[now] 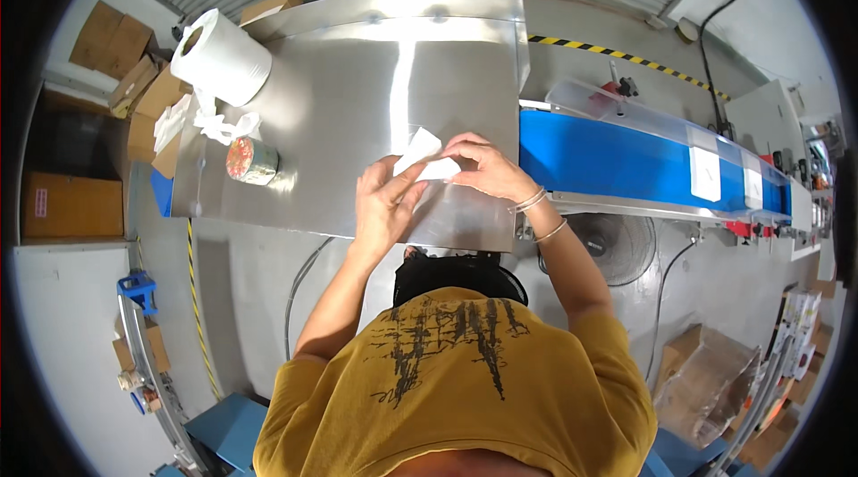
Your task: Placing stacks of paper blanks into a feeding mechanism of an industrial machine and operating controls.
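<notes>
Head view: a folded white piece (418,150) sits between both hands over the near right part of the steel counter (331,111); whether it touches the metal I cannot tell. Left hand (384,197) has its fingers clamped on the piece's left side, and the right hand (492,171) pinches its right end. One flap points far, the other right. To handle it well, a light pinch should avoid creasing, with edges lined up before pressing. The jar (252,162) and white roll (223,59), far to the left, leave elbow room.
</notes>
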Available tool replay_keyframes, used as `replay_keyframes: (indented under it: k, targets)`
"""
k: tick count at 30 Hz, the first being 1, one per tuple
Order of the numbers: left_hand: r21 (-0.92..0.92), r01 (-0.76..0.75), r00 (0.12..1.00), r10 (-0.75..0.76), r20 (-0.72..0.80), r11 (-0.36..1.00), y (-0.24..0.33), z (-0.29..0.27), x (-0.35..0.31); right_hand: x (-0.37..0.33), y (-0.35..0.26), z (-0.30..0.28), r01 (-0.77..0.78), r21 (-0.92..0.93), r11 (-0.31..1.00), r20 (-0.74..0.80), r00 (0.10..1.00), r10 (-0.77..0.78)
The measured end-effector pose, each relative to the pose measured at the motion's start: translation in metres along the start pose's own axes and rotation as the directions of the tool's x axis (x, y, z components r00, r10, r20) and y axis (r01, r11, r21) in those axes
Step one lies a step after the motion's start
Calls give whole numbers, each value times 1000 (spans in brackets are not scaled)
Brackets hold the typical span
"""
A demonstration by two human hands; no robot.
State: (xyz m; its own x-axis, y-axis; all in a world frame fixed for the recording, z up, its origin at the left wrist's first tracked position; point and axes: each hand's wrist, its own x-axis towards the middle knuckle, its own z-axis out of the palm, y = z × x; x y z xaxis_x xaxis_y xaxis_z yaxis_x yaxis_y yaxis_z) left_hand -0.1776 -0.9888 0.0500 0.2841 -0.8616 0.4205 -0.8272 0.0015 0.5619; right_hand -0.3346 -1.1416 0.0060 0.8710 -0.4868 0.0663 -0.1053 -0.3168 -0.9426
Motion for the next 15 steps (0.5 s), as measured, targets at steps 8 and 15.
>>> replay_keyframes:
  k: [8,15]
  targets:
    - [233,98,995,-101,3,968,-15,-3,13,-90,70,-88,-212,332,919,-590,713,378]
    - [280,100,942,-182,284,955,-7,-10,36,-205,122,-234,-680,-73,730,-954,260,147]
